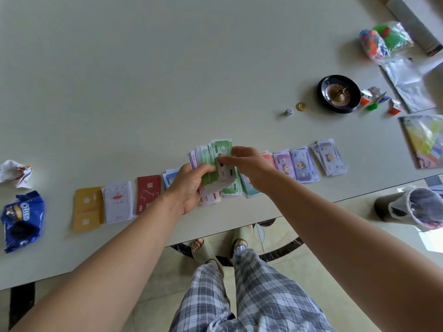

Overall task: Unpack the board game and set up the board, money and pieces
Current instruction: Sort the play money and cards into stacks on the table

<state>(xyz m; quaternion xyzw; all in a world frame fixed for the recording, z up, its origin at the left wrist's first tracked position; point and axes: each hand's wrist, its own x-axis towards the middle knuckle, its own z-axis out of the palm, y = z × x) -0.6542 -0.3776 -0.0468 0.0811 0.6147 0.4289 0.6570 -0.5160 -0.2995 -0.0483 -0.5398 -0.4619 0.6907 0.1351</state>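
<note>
My left hand (191, 185) grips a fanned stack of play money (206, 154) above the table's near edge. My right hand (244, 164) pinches a green 1000 note (223, 147) at the top of that stack. Sorted money piles lie in a row to the right: a purple pile (304, 165) and a grey pile (329, 156). A green pile (231, 188) lies under my hands. Left of my hands sit a red card deck (148, 194), a white deck (118, 202) and a yellow deck (87, 208).
A roulette wheel (339, 93), gold coin (301, 106) and die (288, 111) sit at the right. Bagged pieces (383, 39), small tokens (374, 99) and the folded board (424, 140) lie far right. An Oreo pack (22, 219) and crumpled paper (15, 173) lie left.
</note>
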